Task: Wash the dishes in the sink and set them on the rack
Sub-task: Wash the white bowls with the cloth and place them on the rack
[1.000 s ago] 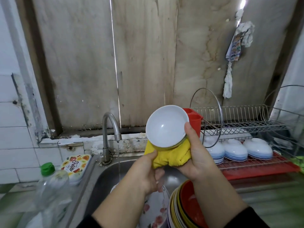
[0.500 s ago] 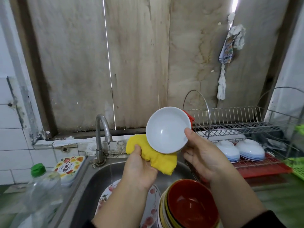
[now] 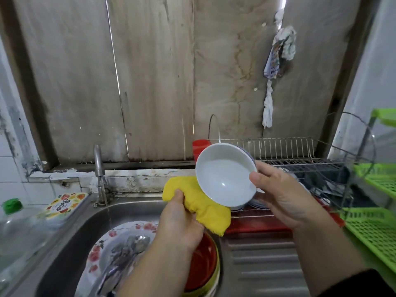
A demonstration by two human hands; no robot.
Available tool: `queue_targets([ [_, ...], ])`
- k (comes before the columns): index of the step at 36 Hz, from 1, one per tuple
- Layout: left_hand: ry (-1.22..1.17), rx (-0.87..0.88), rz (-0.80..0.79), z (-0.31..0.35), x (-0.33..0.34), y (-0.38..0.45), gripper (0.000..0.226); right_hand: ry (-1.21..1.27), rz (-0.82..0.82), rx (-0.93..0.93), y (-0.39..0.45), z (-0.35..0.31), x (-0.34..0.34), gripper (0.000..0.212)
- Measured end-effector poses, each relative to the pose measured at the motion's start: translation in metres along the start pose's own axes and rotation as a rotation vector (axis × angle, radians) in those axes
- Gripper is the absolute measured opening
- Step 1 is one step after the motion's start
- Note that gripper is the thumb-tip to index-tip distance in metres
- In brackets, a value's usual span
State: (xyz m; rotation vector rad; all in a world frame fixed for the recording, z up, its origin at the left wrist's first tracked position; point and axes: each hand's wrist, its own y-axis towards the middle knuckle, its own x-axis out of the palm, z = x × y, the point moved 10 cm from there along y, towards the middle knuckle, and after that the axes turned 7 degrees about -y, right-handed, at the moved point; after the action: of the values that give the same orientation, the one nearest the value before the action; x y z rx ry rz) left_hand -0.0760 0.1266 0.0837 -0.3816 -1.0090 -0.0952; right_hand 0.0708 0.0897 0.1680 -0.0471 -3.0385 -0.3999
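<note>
Two hands are up over the sink (image 3: 70, 236). Right hand (image 3: 285, 198) grips a white bowl (image 3: 225, 174), thumb on its near rim, fingers hidden behind; the bowl is tilted, inside facing the camera. Left hand (image 3: 180, 221) is curled round a yellow cloth (image 3: 199, 200), which touches the bowl's lower left edge. Below the left hand, a red bowl (image 3: 201, 264) sits on a stack in the sink; further left of it lies a floral plate (image 3: 111, 251) with a spoon (image 3: 128, 251) on it. Tap (image 3: 99, 168) stands beyond the left hand, a thin stream running. Rack (image 3: 300, 159) is behind the right hand, with a red cup (image 3: 200, 146) at its left end. Green baskets (image 3: 375, 221) stand right of the right hand. A bottle (image 3: 17, 228) is far left.
</note>
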Motion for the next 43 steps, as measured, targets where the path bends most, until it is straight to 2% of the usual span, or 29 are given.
queue_targets([
  [2,0.045,0.007,-0.010,-0.013,0.003,0.000,0.051,0.000,-0.007,-0.027,-0.005,-0.002,-0.014,0.099],
  [5,0.059,0.034,-0.017,-0.039,0.008,-0.001,0.055,-0.025,-0.020,-0.038,-0.018,-0.002,-0.042,0.097],
  [9,0.110,0.060,-0.016,-0.071,0.011,-0.002,0.063,-0.123,-0.032,-0.056,-0.032,-0.001,-0.073,0.058],
  [10,0.124,0.061,-0.014,-0.078,0.012,-0.001,0.064,-0.175,-0.027,-0.060,-0.035,-0.001,-0.081,0.055],
  [13,0.122,0.027,0.011,-0.100,0.014,0.004,0.061,-0.390,0.020,-0.062,-0.041,0.003,-0.105,0.065],
  [15,0.126,0.011,0.038,-0.112,0.016,0.007,0.059,-0.499,0.064,-0.078,-0.044,0.004,-0.120,0.065],
  [20,0.142,0.021,0.020,-0.133,0.032,0.020,0.083,-0.746,0.091,-0.122,-0.040,0.014,-0.144,0.070],
  [24,0.179,0.047,0.073,-0.135,0.033,0.033,0.066,-1.006,0.108,-0.106,-0.029,0.028,-0.160,0.086],
  [33,0.169,0.033,0.177,-0.132,0.033,0.058,0.055,-1.285,0.067,-0.139,0.008,0.067,-0.169,0.084],
  [43,0.166,0.056,0.162,-0.117,0.035,0.079,0.053,-1.434,0.049,-0.219,0.053,0.101,-0.161,0.078],
])
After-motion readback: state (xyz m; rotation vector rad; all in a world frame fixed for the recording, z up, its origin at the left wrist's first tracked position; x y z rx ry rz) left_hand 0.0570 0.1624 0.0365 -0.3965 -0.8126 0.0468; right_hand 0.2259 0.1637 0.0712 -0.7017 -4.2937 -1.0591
